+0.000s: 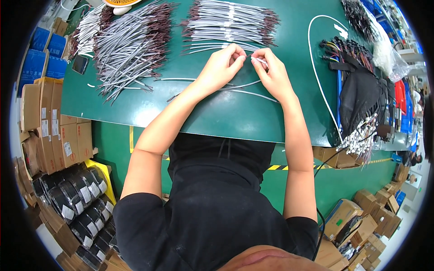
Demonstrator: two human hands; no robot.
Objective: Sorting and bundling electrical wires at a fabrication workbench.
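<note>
Over the green table, close in front of the bundled cables, my two hands almost meet at the fingertips. My left hand [221, 67] is closed in a pinch, and a thin dark wire end seems to show at its fingertips. A small white piece [261, 60] sits pinched between the thumb and fingers of my right hand [273, 77]; whether it is a sleeve or a label I cannot tell. Several loose grey cables [253, 93] lie under and between my wrists. Just beyond my fingers is a row of grey cables [212, 22] with brown ends, crossed by a white strip.
A large heap of grey cables [131, 45] lies at left on the green table [217, 119], near a phone [80, 64]. On the right are a long white cable [312, 54], a black mesh bag [359, 95] and wire harnesses [348, 49]. Cardboard boxes [68, 140] stand at left.
</note>
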